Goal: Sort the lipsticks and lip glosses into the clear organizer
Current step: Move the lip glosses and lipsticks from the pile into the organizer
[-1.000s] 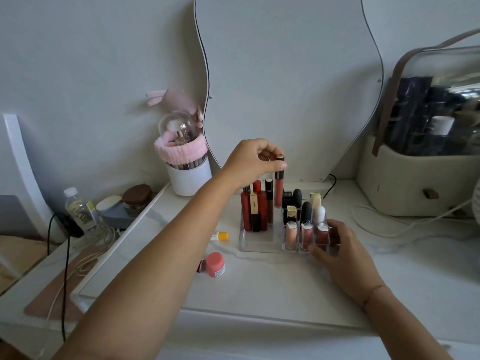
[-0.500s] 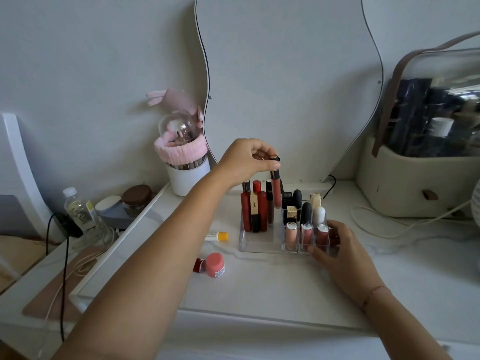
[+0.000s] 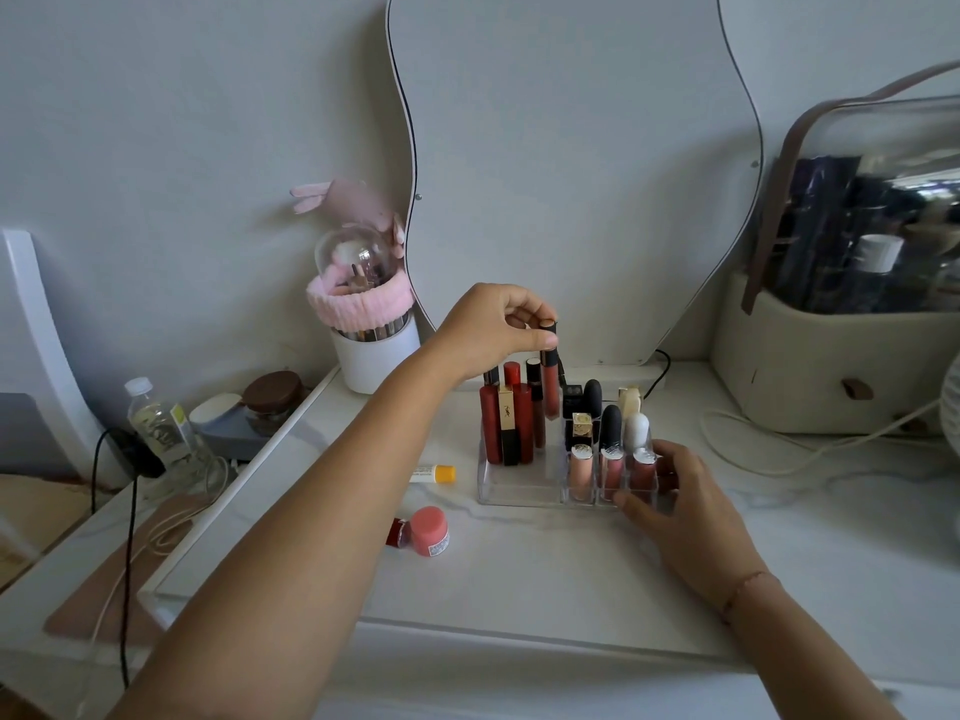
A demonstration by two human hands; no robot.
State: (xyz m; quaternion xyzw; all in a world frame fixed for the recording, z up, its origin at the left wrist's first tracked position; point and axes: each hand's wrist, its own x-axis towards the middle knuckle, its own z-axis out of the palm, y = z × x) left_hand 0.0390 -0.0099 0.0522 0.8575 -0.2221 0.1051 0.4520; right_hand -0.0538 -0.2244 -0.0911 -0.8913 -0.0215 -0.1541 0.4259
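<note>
The clear organizer [image 3: 514, 491] stands mid-table, holding several red tubes on its left and black, white and pink lipsticks in small cells on its right. My left hand [image 3: 488, 330] pinches the dark cap of a reddish-brown lip gloss [image 3: 549, 387], upright, its lower end among the tall tubes at the organizer's back. My right hand [image 3: 675, 506] grips the organizer's front right corner. A white balm stick with a yellow cap [image 3: 434, 473] lies just left of the organizer. A pink-capped small jar [image 3: 428, 531] lies nearer, beside a small dark red item [image 3: 397, 532].
A wavy mirror [image 3: 571, 174] leans on the wall behind. A white brush cup with a pink band [image 3: 371, 335] stands back left. A beige cosmetic case [image 3: 841, 356] and loose white cable [image 3: 779, 454] lie right. A bottle [image 3: 156, 423] and jars sit far left.
My left hand has lowered the lip gloss from above the organizer down among the tall tubes. My right hand has stayed on the organizer's corner.
</note>
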